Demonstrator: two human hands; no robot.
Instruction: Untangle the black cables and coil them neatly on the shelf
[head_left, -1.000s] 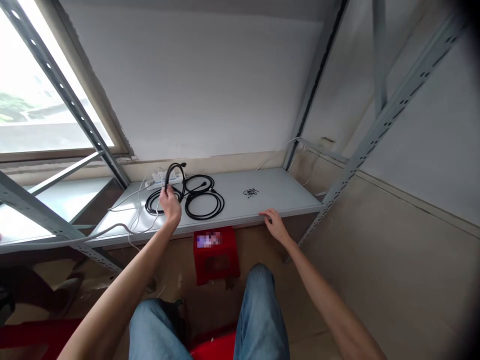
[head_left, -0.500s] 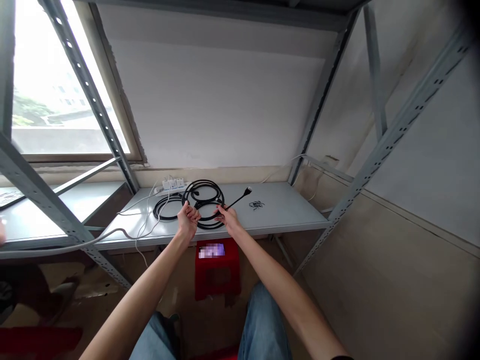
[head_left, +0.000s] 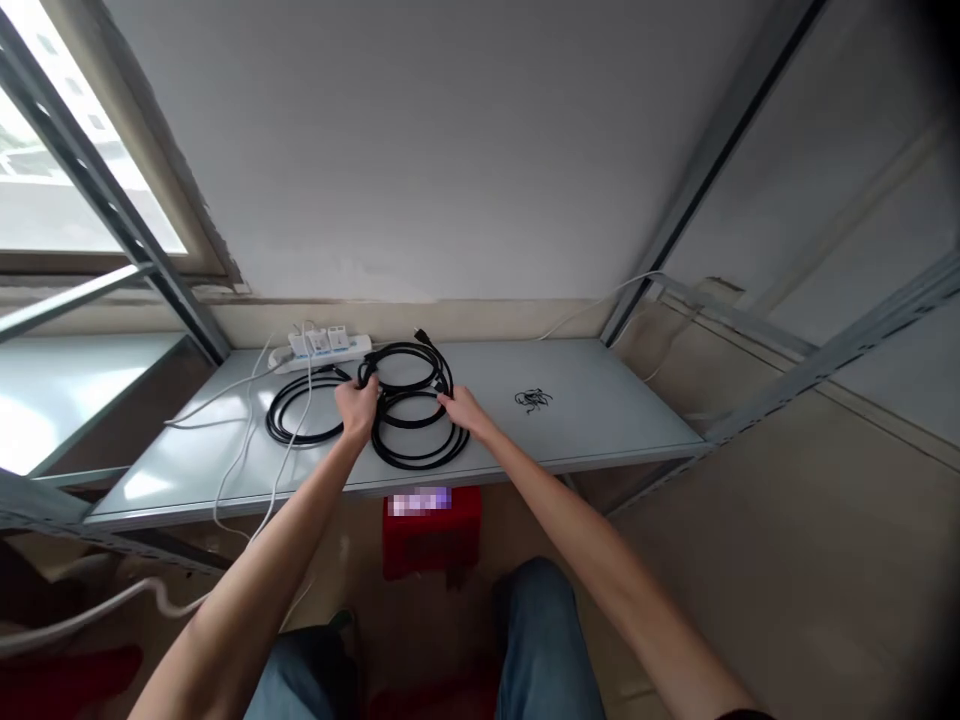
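My left hand (head_left: 358, 403) is closed around the left side of a coiled black cable (head_left: 448, 366). My right hand (head_left: 463, 408) pinches the same coil on its right side. The cable's plug end (head_left: 422, 337) sticks up at the back of the loop. Just in front of it, and partly overlapped by it, a second black cable coil (head_left: 420, 464) lies on the grey shelf (head_left: 600, 400). A third black coil (head_left: 271, 415) rests to the left, partly behind my left hand.
A white power strip (head_left: 322, 354) with plugged-in adapters stands by the wall, its white cords trailing forward. Right of my hands lies a small heap of thin black ties (head_left: 533, 400). Metal uprights frame both sides. Below the shelf edge is a red stool (head_left: 431, 545).
My hands have spread farther apart along the coil. The plug end, which pointed right from my right hand, now sits at the back of the loop. The view has tilted down and closer.
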